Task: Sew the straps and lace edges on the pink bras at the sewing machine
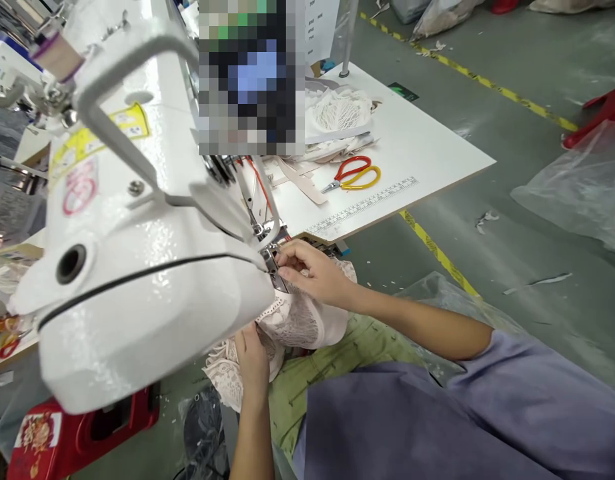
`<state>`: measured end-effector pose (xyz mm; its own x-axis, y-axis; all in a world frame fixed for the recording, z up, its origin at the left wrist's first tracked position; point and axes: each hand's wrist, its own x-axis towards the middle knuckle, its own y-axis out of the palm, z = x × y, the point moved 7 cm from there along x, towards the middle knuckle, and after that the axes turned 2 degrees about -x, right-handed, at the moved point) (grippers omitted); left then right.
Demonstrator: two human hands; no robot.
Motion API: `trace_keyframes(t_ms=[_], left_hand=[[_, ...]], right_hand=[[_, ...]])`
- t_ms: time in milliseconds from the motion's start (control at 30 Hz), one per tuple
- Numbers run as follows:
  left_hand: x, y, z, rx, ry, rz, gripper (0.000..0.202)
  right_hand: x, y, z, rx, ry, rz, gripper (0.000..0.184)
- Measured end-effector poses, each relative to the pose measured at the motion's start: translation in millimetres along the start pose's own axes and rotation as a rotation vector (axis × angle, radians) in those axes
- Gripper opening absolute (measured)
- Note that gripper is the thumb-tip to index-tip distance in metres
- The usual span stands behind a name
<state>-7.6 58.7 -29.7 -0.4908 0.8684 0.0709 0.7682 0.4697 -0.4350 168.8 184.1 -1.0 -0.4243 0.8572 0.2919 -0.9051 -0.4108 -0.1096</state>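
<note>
A white sewing machine (152,313) fills the left side, its metal presser foot (273,261) low at the head's right edge. Under and in front of the foot hangs a pale pink lace garment (292,320), draping over its near side. My right hand (312,270) is at the presser foot, its fingers bent and closed together; what is between the fingertips is hidden. Lower down, my left hand (252,357) grips the lace below the machine head, with some fingertips hidden by the fabric.
On the white table (437,150) lie red-and-yellow-handled thread snips (355,175), a printed ruler scale (367,207) and a pile of lace pieces (337,117). A thread spool (57,57) stands behind the machine. A red stool (77,433) sits at lower left; plastic bags (582,187) lie right.
</note>
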Motion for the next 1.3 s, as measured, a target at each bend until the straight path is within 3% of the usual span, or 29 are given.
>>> trace_keyframes(t_ms=[167, 467, 633, 767, 1100, 1200, 1300], left_hand=[[-1.9, -0.4, 6.1, -0.09, -0.077, -0.051, 0.051], [-4.6, -7.7, -8.0, -0.186, -0.1, -0.177, 0.037], [-3.3, -7.8, -12.1, -0.314, -0.133, -0.17, 0.029], [-2.3, -11.5, -12.7, -0.294, -0.092, -0.188, 0.034], [-2.9, -13.4, -35.5, -0.193, 0.0, -0.102, 0.04], [-16.0, -6.2, -43.5, -0.228, 0.033, -0.021, 0.038], [-32.9, 2.0, -47.8, -0.237, 0.051, 0.061, 0.037]], right_hand=[[-9.9, 0.4, -2.0, -0.006, 0.037, 0.011, 0.014], [-15.1, 2.4, 0.1, -0.049, 0.129, 0.061, 0.022], [-15.6, 3.7, 2.5, -0.047, 0.152, 0.077, 0.025], [-17.6, 3.3, 6.0, -0.04, 0.145, 0.059, 0.027], [-20.1, 14.6, 3.2, -0.05, 0.239, 0.012, 0.035], [-29.9, 11.2, 0.3, 0.024, 0.271, 0.082, 0.038], [-46.4, 5.6, 2.0, 0.111, 0.291, 0.189, 0.028]])
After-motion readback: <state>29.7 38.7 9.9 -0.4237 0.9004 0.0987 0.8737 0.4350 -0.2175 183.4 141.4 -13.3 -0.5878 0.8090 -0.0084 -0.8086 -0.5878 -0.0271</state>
